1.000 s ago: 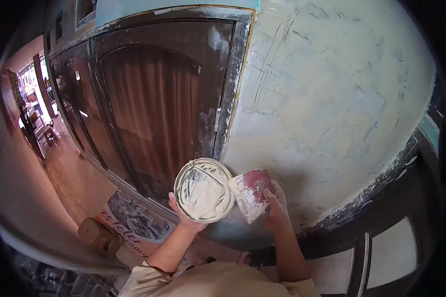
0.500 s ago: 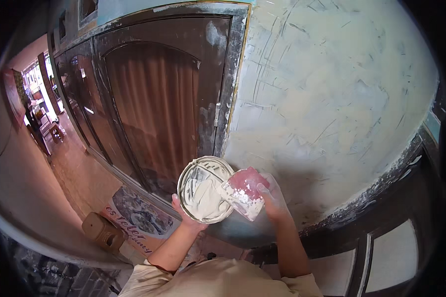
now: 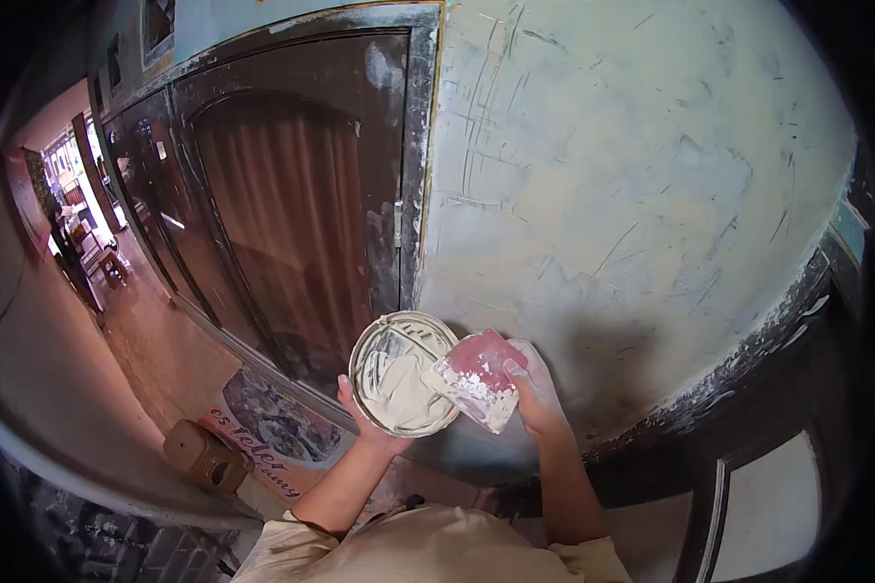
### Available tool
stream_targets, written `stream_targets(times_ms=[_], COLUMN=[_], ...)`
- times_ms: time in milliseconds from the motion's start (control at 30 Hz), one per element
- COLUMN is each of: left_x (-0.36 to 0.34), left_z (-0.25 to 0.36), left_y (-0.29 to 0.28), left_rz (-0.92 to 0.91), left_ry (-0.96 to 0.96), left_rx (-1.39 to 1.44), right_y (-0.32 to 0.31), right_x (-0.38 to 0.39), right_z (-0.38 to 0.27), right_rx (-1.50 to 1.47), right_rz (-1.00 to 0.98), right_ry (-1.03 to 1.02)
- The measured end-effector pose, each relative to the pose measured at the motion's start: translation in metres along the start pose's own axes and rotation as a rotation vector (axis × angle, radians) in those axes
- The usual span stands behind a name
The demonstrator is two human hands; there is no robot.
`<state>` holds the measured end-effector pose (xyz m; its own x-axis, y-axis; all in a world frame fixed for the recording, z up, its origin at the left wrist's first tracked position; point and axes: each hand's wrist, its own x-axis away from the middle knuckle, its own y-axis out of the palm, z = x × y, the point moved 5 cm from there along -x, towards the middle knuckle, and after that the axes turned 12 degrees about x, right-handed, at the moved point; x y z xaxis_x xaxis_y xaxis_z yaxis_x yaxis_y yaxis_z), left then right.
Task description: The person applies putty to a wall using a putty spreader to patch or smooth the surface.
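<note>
A round shallow container (image 3: pixel 395 389) of cream-coloured paste is held in my left hand (image 3: pixel 365 413), whose fingers are closed on its rim and underside. In my right hand (image 3: pixel 537 394) is a pink flat spreader (image 3: pixel 478 374) smeared with white paste; its left edge overlaps the container's right side. Beyond both hands, the wall (image 3: pixel 632 175) is coated with uneven, scratched pale filler.
A dark wooden door (image 3: pixel 384 194) with a curtain stands to the left. A passage (image 3: pixel 141 321) leads back at far left, with a brown plastic stool (image 3: pixel 190 447) and a printed banner (image 3: pixel 277 408) on the floor. Dark panelled woodwork (image 3: pixel 778 418) runs along the lower right.
The spreader has moved leftward over the container's rim since a second ago. The wall and door have shifted left in the view during the last half second.
</note>
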<state>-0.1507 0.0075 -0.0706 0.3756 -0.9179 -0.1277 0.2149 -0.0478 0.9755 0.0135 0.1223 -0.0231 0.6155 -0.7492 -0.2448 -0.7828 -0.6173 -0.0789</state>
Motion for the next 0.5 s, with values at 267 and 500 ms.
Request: stream_targets(times_ms=[267,500], left_x=[-0.011,-0.028], left_z=[-0.049,-0.063], left_y=[0.003,-0.010], left_rz=[-0.002,0.112], left_ry=[-0.031,0.123], left_rx=[0.029,-0.012], right_y=[-0.049,-0.093], right_x=[0.001,0.013], right_z=[0.022,0.050], right_rx=[-0.093,0.276], right_rz=[0.004,-0.083], right_ry=[0.046,0.100])
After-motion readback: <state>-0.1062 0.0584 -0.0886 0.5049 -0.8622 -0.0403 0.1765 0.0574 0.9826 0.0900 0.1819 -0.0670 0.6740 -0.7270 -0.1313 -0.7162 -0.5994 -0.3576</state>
